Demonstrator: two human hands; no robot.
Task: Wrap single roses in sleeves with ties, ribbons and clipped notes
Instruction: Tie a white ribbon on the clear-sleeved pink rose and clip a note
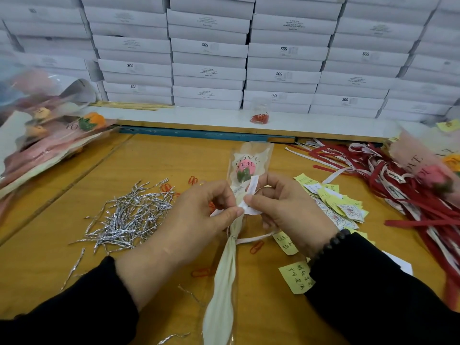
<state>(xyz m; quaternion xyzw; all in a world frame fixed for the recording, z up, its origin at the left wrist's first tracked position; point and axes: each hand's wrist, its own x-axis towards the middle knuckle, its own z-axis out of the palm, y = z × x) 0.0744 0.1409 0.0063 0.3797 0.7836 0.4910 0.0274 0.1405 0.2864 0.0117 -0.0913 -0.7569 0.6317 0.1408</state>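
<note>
— What are the hands doing over there?

— Both are up over the wooden table, working a white ribbon at the neck of the sleeve. The left hand has its fingers curled in tight, thumb and forefinger pinching the ribbon. The right hand pinches it too, thumb tip almost against the left thumb, other fingers bent close.

— And the rose?

— The pink rose sits inside the clear sleeve, just beyond the fingers, head pointing away. A silver tie cinches the sleeve below the hands, and the cream tail runs back toward the person.

— Anything nearby?

— Silver ties heaped to the left, yellow notes to the right, red and white ribbons beyond those, red clips scattered about.
</note>
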